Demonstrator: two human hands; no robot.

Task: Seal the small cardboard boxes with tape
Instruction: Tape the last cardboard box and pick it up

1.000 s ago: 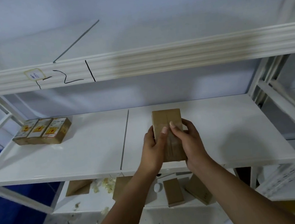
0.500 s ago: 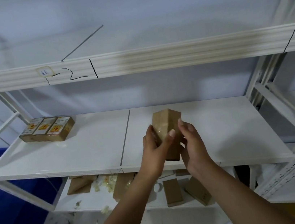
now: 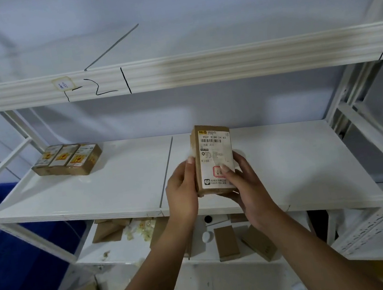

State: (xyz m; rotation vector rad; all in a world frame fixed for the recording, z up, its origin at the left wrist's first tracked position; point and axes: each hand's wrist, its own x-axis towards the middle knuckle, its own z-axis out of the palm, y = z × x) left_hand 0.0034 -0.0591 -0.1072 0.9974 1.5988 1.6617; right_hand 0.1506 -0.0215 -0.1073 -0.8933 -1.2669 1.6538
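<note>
The cardboard box (image 3: 213, 159) stands upright between the left hand (image 3: 182, 190), on its left side, and the right hand (image 3: 248, 186), on its right, over the front edge of the middle shelf (image 3: 117, 187). Three labelled boxes (image 3: 67, 159) lie side by side at that shelf's far left. More boxes (image 3: 226, 242) lie on the lower shelf (image 3: 117, 256) beneath; the upper shelf (image 3: 199, 68) runs above.
</note>
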